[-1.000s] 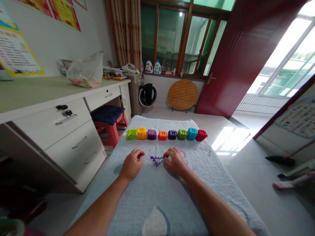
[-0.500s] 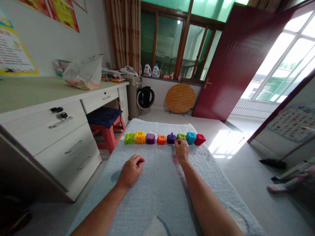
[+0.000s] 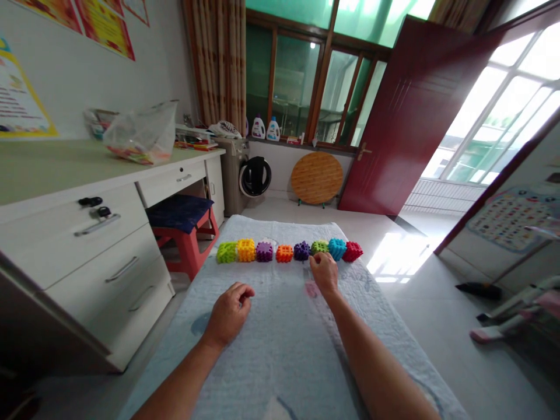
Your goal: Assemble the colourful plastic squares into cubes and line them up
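Note:
Several bumpy plastic building blocks form a row across the far part of the cloth-covered table. From left they are a lime green block, a yellow block, a purple block, an orange block, a dark purple block, a green block, a blue block and a red block. My right hand has its fingers closed just before the green block, covering its lower part; its fingertips' contents are hidden. My left hand is loosely curled, holding nothing visible, nearer me.
To the left are a desk with drawers, a plastic bag on it, and a red stool. Behind stand a washing machine, a round wooden board and a red door.
The view has shifted slightly. My right hand sits a little farther right relative to the green block. The row keeps its order, and my left hand stays curled.

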A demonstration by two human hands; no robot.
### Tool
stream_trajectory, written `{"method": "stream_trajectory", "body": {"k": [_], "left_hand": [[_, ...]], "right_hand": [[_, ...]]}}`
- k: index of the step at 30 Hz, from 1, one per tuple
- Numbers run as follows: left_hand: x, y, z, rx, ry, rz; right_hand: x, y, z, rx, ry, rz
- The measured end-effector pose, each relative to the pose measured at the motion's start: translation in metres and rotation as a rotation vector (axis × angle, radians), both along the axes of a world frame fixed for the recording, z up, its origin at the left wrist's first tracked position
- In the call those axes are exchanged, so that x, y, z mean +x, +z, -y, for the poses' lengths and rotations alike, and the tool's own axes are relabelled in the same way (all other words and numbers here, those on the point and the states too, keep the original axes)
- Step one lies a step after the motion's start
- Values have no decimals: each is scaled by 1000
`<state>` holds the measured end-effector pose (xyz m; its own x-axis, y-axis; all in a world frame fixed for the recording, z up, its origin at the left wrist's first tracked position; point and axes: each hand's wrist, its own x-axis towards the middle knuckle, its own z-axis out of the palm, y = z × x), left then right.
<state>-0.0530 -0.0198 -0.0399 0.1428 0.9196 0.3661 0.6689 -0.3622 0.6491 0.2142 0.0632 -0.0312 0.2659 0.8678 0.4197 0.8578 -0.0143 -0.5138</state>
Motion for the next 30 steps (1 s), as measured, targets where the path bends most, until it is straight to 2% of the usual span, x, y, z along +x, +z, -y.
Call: {"method": "stream_trajectory", "body": {"k": [5,7,12,30], "left_hand": [[-2,-4,-2,2,-6,-2],[-3,-6,-3,-9,0,0],[-4,-8,-6,-39,30,23],[0,-3,-4,-84,34,-23]], "right_hand": [[19,-3,27,-152,314,119],[20,-7,39,-177,364,159],[16,-15,54,-150,305,205],[20,-14,52,-162,359,130]]}}
